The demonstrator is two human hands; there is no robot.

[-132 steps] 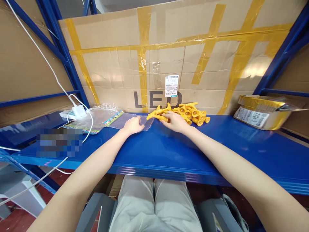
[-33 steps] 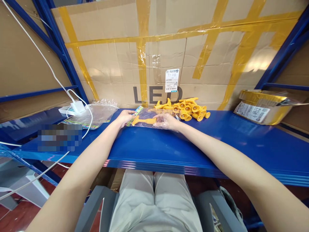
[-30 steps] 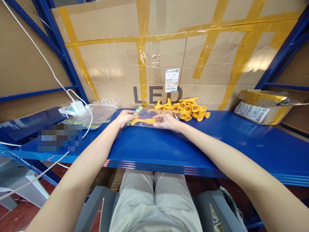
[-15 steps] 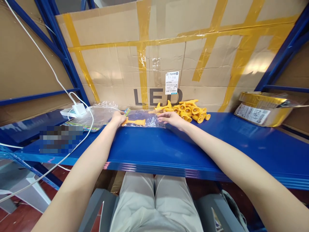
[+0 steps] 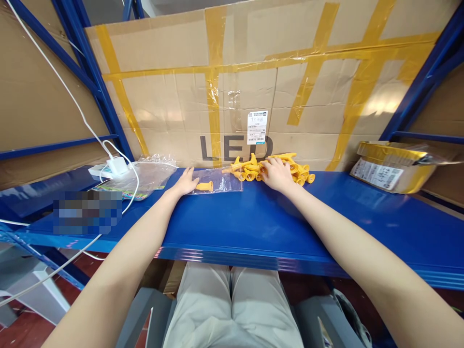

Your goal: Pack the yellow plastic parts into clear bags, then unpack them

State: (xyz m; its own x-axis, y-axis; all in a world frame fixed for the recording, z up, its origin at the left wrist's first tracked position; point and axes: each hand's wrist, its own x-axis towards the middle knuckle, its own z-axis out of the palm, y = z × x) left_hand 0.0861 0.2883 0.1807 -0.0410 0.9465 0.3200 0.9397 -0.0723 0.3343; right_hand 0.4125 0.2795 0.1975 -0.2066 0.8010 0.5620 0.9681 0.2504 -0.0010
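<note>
- A yellow piece lies in a clear bag, its round, flared end pointing right, toward the middle of the bag; its other end goes out of sight at the left hand.
- The left hand rests over the left end of the bag with its fingers extended and its thumb apart from them, close against the piece; the grip looks loose and wide rather than clenched.
- The bag lies flat, its right end reaching the left side of a pile of yellow pieces; whether the two overlap there is hard to tell.
- The right hand is on the pile, palm down, fingers bent over the pieces. The fingertips are mostly hidden, so I cannot tell whether they close on one; other pieces show on both sides of the hand.
- Left of the left hand, more clear bags with colourful printed edges lie near a white plug and its cable.
- All of this rests on a blue shelf. Behind it stands a large cardboard sheet marked "LED", with a white label.
- A small taped carton sits well apart, at the right.
</note>
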